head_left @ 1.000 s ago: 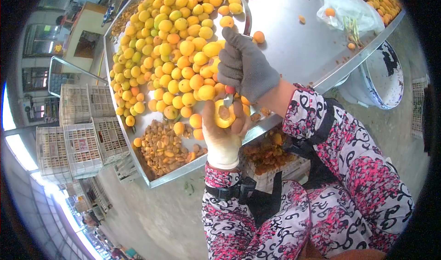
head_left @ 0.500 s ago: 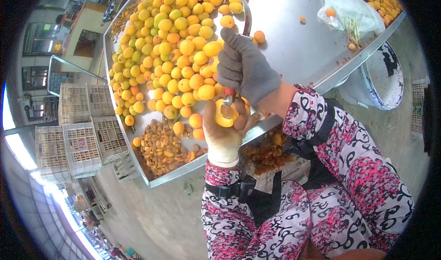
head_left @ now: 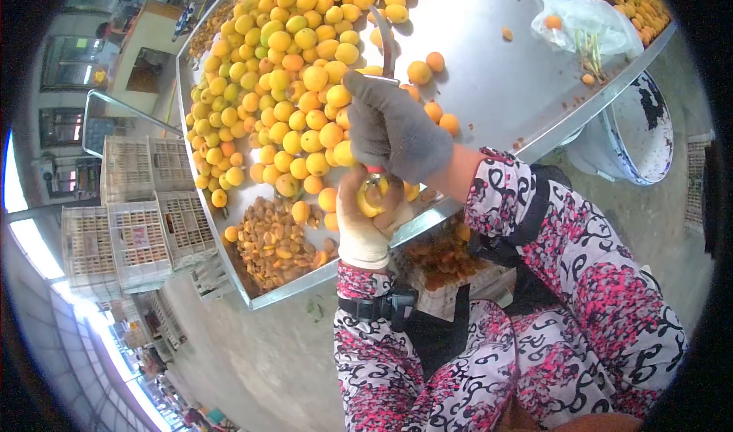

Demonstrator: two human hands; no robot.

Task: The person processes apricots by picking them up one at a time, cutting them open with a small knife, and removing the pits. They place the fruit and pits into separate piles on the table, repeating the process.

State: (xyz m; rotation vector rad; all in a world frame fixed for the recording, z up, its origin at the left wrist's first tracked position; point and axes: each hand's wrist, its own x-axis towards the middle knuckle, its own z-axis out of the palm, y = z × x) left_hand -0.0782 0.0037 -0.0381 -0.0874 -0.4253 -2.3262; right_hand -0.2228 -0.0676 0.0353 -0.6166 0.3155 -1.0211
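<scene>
In my left hand, wearing a white glove with dark, stained fingertips, sits a yellow apricot, its body partly covered by the fingers. My right hand, in a grey glove, is closed around a hand tool. A curved metal blade sticks out above that fist, and below it a red collar with a metal tip meets the top of the apricot. How deep the tip sits cannot be seen. Just beyond both hands lies a large heap of apricots on the metal table.
Brown pits are piled at the table's near left corner. A clear plastic bag lies at the far right. Below the table edge stands a crate of brown scraps. A white bucket is at right, stacked crates at left.
My right hand and the tool have shifted left and slightly down, closer over the held apricot. The brown pit visible in its top before is now hidden. More apricots show right of the blade.
</scene>
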